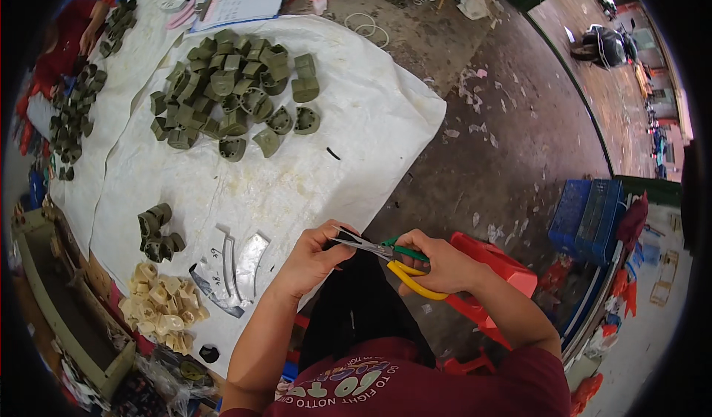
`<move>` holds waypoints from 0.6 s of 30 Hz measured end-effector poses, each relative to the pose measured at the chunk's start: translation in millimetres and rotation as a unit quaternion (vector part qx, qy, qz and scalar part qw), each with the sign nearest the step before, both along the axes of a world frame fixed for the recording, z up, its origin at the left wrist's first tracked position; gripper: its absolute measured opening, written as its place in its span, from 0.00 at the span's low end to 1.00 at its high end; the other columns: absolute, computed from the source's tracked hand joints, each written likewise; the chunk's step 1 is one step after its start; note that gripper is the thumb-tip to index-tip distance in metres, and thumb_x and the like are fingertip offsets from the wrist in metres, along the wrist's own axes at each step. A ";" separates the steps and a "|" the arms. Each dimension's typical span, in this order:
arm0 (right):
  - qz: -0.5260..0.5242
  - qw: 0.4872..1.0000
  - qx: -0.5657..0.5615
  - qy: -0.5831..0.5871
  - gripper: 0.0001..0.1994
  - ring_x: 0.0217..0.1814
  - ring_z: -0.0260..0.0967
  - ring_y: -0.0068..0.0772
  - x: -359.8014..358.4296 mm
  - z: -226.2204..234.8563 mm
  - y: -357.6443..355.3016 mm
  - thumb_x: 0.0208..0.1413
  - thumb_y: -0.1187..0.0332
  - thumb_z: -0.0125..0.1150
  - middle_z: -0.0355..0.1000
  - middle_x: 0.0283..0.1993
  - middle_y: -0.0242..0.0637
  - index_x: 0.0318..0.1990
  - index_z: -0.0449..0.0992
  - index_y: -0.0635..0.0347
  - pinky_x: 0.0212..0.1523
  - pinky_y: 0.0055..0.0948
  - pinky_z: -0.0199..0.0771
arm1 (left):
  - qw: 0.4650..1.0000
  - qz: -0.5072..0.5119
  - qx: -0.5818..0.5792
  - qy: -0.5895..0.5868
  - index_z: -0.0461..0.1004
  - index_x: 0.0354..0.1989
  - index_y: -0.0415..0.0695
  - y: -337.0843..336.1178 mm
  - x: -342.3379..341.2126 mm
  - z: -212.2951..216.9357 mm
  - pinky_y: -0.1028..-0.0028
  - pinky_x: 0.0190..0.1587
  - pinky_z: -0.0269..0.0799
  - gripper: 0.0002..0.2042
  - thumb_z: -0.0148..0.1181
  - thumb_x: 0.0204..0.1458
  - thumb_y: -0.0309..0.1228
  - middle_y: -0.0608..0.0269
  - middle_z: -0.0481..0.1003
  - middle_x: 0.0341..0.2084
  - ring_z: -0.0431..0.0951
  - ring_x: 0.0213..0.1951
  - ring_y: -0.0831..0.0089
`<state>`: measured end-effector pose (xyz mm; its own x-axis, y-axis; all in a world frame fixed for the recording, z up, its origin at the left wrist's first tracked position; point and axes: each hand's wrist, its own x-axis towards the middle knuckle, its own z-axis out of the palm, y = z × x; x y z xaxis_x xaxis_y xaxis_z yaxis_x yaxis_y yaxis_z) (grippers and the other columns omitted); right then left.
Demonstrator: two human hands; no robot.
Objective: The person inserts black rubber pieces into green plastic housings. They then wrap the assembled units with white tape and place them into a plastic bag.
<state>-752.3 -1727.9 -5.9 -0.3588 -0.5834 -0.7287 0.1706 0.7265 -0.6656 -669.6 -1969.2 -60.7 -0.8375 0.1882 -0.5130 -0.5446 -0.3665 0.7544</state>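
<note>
Head view: right hand (pixel 437 265) clamped on scissors (pixel 386 254).
Left hand (pixel 315 257): pinching a dark piece at the blades.
Advice: trim slowly, fingers clear.

Matt green plastic parts (pixel 233 94) on crinkled white woven sheet (pixel 356 120); scissors (pixel 386 257) of shiny metal, glossy yellow plastic handles.

A white sheet of paper (pixel 241 0) with rows of handwriting lies at the far edge of the white cloth (pixel 371 113), slightly tilted, a blue edge showing beneath it. Off to the right, a blue plastic crate (pixel 589 217) stands on the floor beside a red stool (pixel 497 265). No screens or signs show anywhere that I can make out.
</note>
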 end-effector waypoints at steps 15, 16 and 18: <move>-0.130 0.991 -0.030 -0.031 0.20 0.32 0.69 0.18 39.5 -17.6 46.6 0.46 0.67 0.73 0.75 0.29 0.31 0.42 0.67 0.61 0.34 0.24 0.68 | 0.995 -0.088 -0.010 -0.049 0.75 0.43 0.40 24.1 4.5 -20.6 0.81 0.37 0.67 0.10 0.58 0.52 0.23 0.71 0.74 0.28 0.71 0.33 0.84; -0.129 0.991 -0.015 -0.031 0.20 0.32 0.69 0.18 41.6 -21.4 50.6 0.46 0.67 0.72 0.75 0.29 0.31 0.42 0.67 0.61 0.35 0.23 0.69 | 0.994 -0.096 -0.009 -0.059 0.75 0.43 0.40 23.3 5.5 -21.5 0.81 0.37 0.67 0.10 0.58 0.52 0.23 0.71 0.74 0.29 0.71 0.34 0.84; -0.125 0.992 0.014 -0.031 0.19 0.34 0.70 0.17 47.5 -33.6 60.9 0.47 0.68 0.72 0.75 0.28 0.31 0.41 0.67 0.61 0.35 0.23 0.70 | 0.991 -0.111 -0.005 -0.079 0.75 0.44 0.40 21.0 4.8 -19.6 0.81 0.38 0.68 0.11 0.59 0.52 0.23 0.71 0.74 0.32 0.71 0.35 0.84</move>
<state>-704.8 -1667.0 -39.5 -0.4445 -0.4606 -0.7683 0.3876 0.6744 -0.6285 -664.8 -1948.2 -80.3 -0.6844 0.3530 -0.6380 -0.7231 -0.2161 0.6561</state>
